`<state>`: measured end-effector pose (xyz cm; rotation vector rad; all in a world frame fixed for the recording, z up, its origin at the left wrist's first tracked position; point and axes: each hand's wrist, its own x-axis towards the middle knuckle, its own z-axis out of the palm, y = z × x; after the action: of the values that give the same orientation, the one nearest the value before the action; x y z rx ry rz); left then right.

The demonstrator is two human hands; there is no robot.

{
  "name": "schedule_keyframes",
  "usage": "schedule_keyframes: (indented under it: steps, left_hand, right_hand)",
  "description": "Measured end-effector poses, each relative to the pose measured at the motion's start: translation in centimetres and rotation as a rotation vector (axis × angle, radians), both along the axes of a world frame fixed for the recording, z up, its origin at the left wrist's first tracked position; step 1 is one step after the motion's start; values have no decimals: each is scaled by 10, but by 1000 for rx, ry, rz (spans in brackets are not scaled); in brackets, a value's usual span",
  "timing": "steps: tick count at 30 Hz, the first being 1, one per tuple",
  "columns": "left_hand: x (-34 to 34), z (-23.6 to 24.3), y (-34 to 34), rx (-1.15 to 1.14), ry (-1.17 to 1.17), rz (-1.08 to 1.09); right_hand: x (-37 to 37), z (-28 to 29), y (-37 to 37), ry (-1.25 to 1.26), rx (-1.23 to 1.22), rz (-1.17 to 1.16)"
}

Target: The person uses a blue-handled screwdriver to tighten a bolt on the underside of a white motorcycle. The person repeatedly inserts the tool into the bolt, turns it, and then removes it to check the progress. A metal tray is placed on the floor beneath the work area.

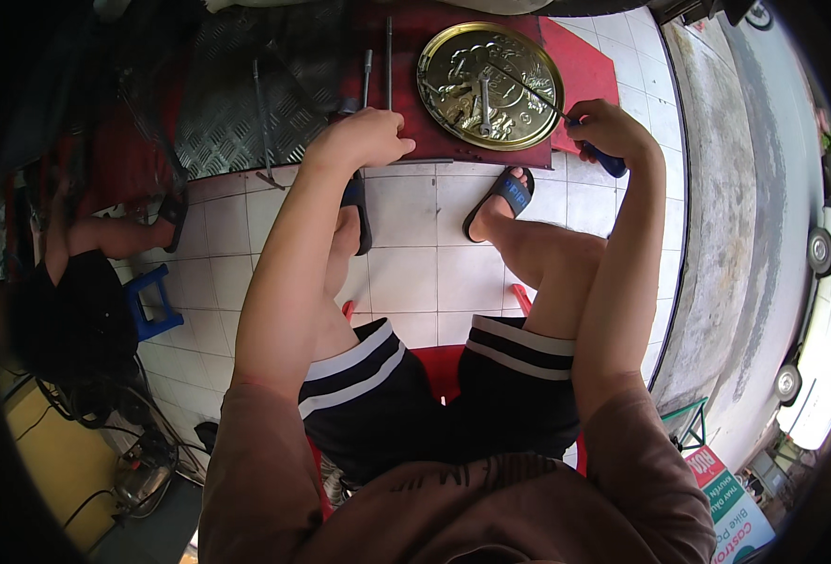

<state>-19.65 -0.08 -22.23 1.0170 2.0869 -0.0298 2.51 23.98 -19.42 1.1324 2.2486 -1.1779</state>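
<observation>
My right hand [606, 132] is closed on a blue-handled screwdriver [613, 163], its long thin shaft reaching over a round gold embossed tray [437, 82] on the red platform [580, 66]. A silver wrench [486, 103] lies in the tray near the shaft's end. My left hand [368, 136] is closed at the platform's front edge, left of the tray; what its curled fingers hold is hidden. Just beyond it lie two long metal bars [388, 61], one shorter. Farther left, a thin metal tool [258, 113] rests on dark tread plate [218, 136].
A co-worker's bare leg [115, 235] is at the left, beside a blue stool [152, 301], hoses and a machine [143, 470]. I sit on a red stool [439, 371] over white tiles [415, 216]. At the right are a street [753, 188], a parked vehicle and a signboard [735, 508].
</observation>
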Motion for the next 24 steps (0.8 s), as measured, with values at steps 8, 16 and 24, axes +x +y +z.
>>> schedule_keyframes:
  steps: [8, 16, 24]
  left_hand:
    - [20, -58, 44, 498, 27, 18]
    - [43, -80, 80, 339, 282, 106]
    - [56, -92, 90, 277, 371, 106]
  right_hand:
    - [10, -3, 12, -34, -86, 84]
    - [22, -6, 13, 6, -98, 10]
    - [33, -10, 24, -7, -64, 5]
